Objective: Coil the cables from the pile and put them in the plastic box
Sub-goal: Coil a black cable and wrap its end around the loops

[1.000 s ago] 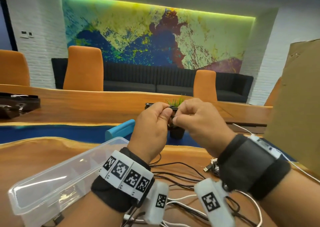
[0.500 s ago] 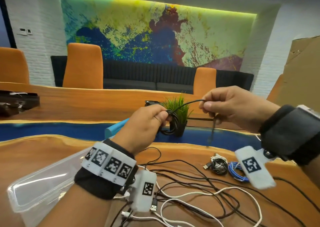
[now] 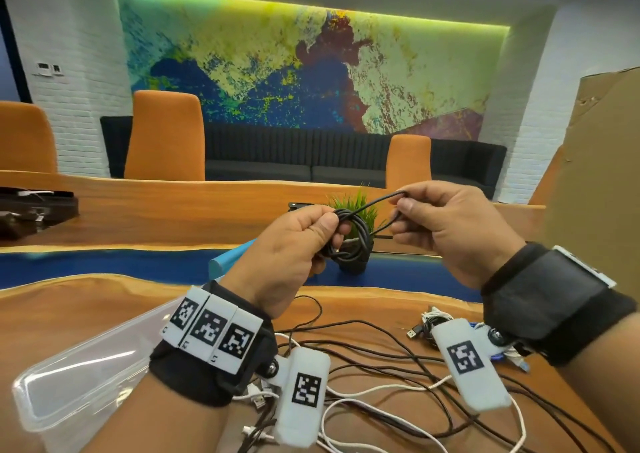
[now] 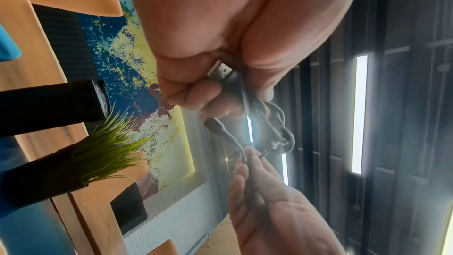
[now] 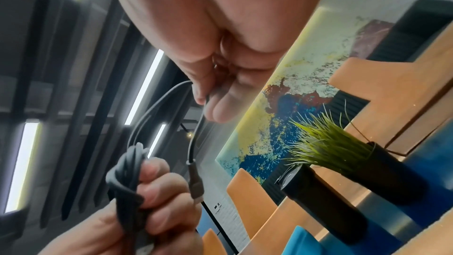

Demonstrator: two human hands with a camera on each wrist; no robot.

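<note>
Left hand [image 3: 287,255] raised above the table [image 3: 69,314], clenched round a coiled black cable [image 3: 349,241], USB plug [image 4: 219,69] tucked against the palm. Right hand [image 3: 446,231] level with it, just to the right, pinching the free tail of the same cable between thumb and forefinger, tail looped back to the coil. Loose cable pile [image 3: 398,376], black and white, spread on the near table below both wrists. Clear plastic box [image 3: 79,383] at near left, beside the pile. Small potted plant [image 3: 356,210] behind the coil.

Loose cables [image 3: 381,376] clutter the table [image 3: 69,314] beside the plastic box [image 3: 79,383].
</note>
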